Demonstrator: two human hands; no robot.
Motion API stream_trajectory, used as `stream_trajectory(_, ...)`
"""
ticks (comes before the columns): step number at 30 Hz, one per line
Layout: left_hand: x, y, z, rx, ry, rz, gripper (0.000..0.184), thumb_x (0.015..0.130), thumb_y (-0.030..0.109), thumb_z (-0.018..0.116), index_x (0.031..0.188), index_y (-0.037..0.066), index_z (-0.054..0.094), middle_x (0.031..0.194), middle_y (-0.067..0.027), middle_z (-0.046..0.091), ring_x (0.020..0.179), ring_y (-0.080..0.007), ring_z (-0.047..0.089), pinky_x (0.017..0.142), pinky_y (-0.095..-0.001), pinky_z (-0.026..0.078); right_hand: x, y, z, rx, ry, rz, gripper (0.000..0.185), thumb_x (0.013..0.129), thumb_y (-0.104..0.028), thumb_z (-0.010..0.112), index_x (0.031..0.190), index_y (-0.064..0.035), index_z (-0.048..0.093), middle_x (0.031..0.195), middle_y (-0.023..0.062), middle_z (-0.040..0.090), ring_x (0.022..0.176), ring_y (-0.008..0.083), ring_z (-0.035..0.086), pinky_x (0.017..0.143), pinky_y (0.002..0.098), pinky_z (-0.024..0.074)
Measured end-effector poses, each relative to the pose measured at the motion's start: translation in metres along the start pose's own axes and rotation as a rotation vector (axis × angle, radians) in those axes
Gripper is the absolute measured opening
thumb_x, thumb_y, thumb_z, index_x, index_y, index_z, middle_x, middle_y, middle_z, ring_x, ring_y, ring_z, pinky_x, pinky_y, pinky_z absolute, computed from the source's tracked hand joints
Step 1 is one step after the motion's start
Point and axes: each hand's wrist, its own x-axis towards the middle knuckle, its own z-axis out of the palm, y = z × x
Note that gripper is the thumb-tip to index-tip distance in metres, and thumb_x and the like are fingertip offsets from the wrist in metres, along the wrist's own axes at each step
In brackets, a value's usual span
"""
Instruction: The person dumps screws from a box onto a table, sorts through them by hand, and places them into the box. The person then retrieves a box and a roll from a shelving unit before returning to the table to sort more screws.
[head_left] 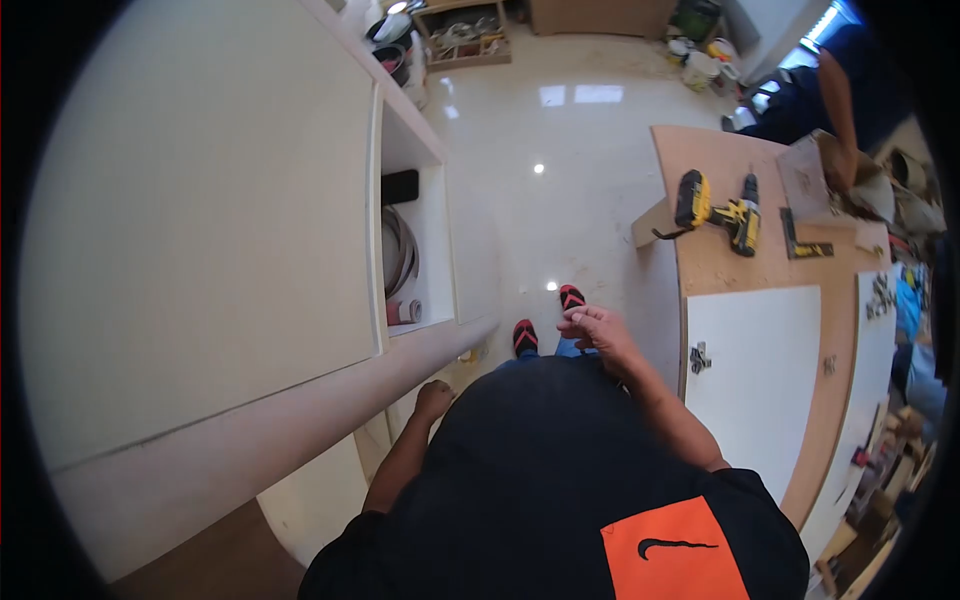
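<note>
My right hand [596, 332] is raised in front of my body above the sandals, its fingers pinched together; what they hold, if anything, is too small to name. Lower on the left, my left hand [434, 400] hangs beside my black shirt, below the edge of a pale cabinet [220, 200], with its fingers curled and mostly hidden. An open cabinet niche [432, 260] holds a coiled strip [402, 250] and a black item [400, 187]. On the wooden workbench [720, 160] at the right lie a yellow and black drill [742, 215] and a white panel [755, 370] with a metal hinge [700, 358].
A co-worker's arm [838, 100] reaches into a cardboard box [808, 180] on the bench's far end. Near it lies a black square tool [800, 240]. Buckets [700, 70] and a wooden tray [468, 40] of items stand on the shiny floor [560, 130] farther back.
</note>
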Motion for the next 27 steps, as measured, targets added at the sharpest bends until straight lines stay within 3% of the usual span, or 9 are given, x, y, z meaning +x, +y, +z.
stream_trajectory(4, -0.029, 0.02, 0.026, -0.302, 0.092, -0.063, 0.039, 0.087, 0.038, 0.065, 0.089, 0.0, 0.073, 0.09, -0.0221, 0.072, 0.09, -0.0405, 0.069, 0.084, -0.048, 0.053, 0.047, -0.028, -0.019, -0.054, -0.088, 0.028, 0.034, 0.1, -0.027, 0.057, 0.12, -0.0018, 0.066, 0.105, 0.007, 0.076, 0.099, 0.0173, 0.07, 0.081, 0.0331, 0.0492)
stream_trajectory(8, -0.036, -0.001, 0.08, -0.116, -0.068, -0.228, 0.038, 0.089, 0.037, 0.065, 0.089, 0.0, 0.072, 0.091, -0.0243, 0.071, 0.092, -0.0412, 0.07, 0.083, -0.0482, 0.054, 0.087, -0.042, -0.028, -0.12, -0.131, 0.079, 0.035, 0.099, -0.03, 0.058, 0.12, -0.0029, 0.067, 0.102, 0.0059, 0.076, 0.095, 0.0161, 0.069, 0.08, 0.0329, 0.0487)
stream_trajectory(13, -0.055, 0.046, 0.057, -0.171, -0.081, -0.325, 0.037, 0.09, 0.036, 0.064, 0.089, 0.0, 0.071, 0.088, -0.0259, 0.07, 0.091, -0.0417, 0.07, 0.081, -0.0485, 0.054, 0.114, -0.055, -0.028, -0.23, -0.187, 0.125, 0.033, 0.097, -0.029, 0.059, 0.11, -0.001, 0.071, 0.096, 0.0064, 0.076, 0.09, 0.0156, 0.069, 0.076, 0.0325, 0.0501)
stream_trajectory(17, -0.049, 0.042, 0.063, -0.128, -0.116, -0.324, 0.037, 0.089, 0.036, 0.065, 0.091, -0.001, 0.072, 0.088, -0.0252, 0.071, 0.09, -0.0409, 0.07, 0.081, -0.0477, 0.054, 0.149, -0.049, -0.01, -0.53, -0.318, -0.171, 0.033, 0.091, -0.03, 0.064, 0.097, 0.0007, 0.074, 0.088, 0.0112, 0.074, 0.085, 0.0179, 0.07, 0.073, 0.0345, 0.0524)
stream_trajectory(19, -0.051, 0.058, 0.05, -0.21, -0.049, -0.338, 0.038, 0.088, 0.037, 0.066, 0.093, 0.0, 0.073, 0.091, -0.024, 0.071, 0.091, -0.0402, 0.07, 0.081, -0.0467, 0.054, 0.162, -0.063, 0.031, -0.627, -0.409, -0.249, 0.032, 0.087, -0.03, 0.066, 0.092, 0.0009, 0.074, 0.085, 0.0151, 0.073, 0.083, 0.0236, 0.071, 0.074, 0.0378, 0.0536)
stream_trajectory(23, -0.041, 0.044, 0.059, -0.196, -0.001, -0.263, 0.039, 0.088, 0.039, 0.067, 0.098, 0.001, 0.075, 0.097, -0.0213, 0.073, 0.095, -0.0387, 0.07, 0.084, -0.0446, 0.055, 0.186, -0.06, 0.128, -0.943, -0.568, -0.698, 0.034, 0.085, -0.03, 0.067, 0.093, 0.0018, 0.072, 0.087, 0.0237, 0.07, 0.088, 0.0424, 0.067, 0.08, 0.049, 0.0532)
stream_trajectory(25, -0.04, 0.038, 0.056, -0.272, 0.022, -0.284, 0.04, 0.088, 0.039, 0.067, 0.097, 0.002, 0.075, 0.1, -0.0208, 0.073, 0.096, -0.0382, 0.07, 0.085, -0.044, 0.054, 0.183, -0.067, 0.174, -1.019, -0.622, -0.683, 0.034, 0.085, -0.032, 0.068, 0.095, 0.001, 0.072, 0.086, 0.0241, 0.07, 0.09, 0.0427, 0.067, 0.08, 0.0492, 0.0537)
stream_trajectory(27, -0.042, 0.034, 0.047, -0.29, 0.047, -0.3, 0.039, 0.088, 0.04, 0.067, 0.098, 0.003, 0.075, 0.101, -0.0202, 0.073, 0.097, -0.0375, 0.07, 0.086, -0.0436, 0.054, 0.19, -0.053, 0.215, -1.051, -0.593, -0.526, 0.031, 0.084, -0.031, 0.07, 0.1, -0.0053, 0.074, 0.082, 0.0215, 0.069, 0.079, 0.042, 0.067, 0.076, 0.0494, 0.0539)
